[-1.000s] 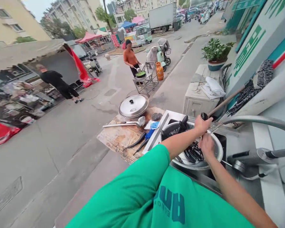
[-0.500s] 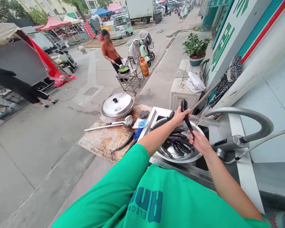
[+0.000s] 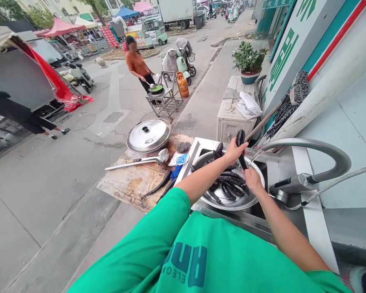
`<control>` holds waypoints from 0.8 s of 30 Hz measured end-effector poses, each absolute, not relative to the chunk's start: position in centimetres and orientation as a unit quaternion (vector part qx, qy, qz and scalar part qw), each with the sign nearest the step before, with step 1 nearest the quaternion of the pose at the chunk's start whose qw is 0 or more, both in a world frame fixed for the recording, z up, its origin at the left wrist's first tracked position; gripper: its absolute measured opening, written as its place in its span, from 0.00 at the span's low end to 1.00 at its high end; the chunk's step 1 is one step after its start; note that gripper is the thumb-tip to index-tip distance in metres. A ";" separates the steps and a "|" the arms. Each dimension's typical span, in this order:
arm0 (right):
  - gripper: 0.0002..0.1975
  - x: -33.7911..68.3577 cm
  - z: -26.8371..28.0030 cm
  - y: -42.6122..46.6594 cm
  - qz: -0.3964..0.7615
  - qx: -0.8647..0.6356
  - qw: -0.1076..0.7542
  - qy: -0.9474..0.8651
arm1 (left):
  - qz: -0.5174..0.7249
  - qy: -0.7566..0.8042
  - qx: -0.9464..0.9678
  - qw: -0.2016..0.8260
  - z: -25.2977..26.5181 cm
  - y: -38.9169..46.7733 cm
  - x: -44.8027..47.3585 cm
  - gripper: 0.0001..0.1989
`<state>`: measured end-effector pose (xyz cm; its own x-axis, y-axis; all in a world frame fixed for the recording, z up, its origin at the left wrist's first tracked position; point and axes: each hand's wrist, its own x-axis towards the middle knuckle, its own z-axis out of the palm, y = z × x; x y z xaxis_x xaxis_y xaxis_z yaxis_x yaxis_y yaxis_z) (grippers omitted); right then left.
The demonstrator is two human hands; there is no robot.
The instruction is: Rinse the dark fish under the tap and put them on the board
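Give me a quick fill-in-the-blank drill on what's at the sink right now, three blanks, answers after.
1. Both hands, left hand and right hand, grip one dark ____ above the metal basin.
2. The long ladle lies on the wooden ____.
3. The big pot lid sits on the far side of the ladle, with its knob facing ____.

Missing words: eggplant; board; up

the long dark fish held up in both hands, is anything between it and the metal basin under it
Nothing visible. The left hand and right hand hold the long dark fish directly above the round metal basin, which holds only more dark fish.
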<state>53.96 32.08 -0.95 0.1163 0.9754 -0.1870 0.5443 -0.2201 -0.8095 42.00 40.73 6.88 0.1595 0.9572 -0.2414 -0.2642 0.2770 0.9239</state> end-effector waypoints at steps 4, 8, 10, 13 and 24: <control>0.11 53.6 0.0 32.3 0.297 -0.719 0.208 -0.594 | 0.443 0.476 0.394 0.650 6.2 41.3 41.5 0.17; 0.10 53.4 0.5 32.1 0.299 -0.695 0.190 -0.626 | 0.411 0.495 0.412 0.645 5.6 41.5 41.4 0.17; 0.12 53.4 0.4 32.0 0.328 -0.683 0.212 -0.618 | 0.399 0.496 0.409 0.654 5.6 41.5 41.3 0.15; 0.17 53.7 -0.1 32.0 0.474 -0.602 0.261 -0.587 | 0.392 0.498 0.425 0.646 6.3 41.9 40.3 0.14; 0.11 52.7 -3.9 34.3 0.230 -0.608 -0.137 -0.748 | 0.147 0.710 0.639 0.258 7.0 39.1 14.7 0.28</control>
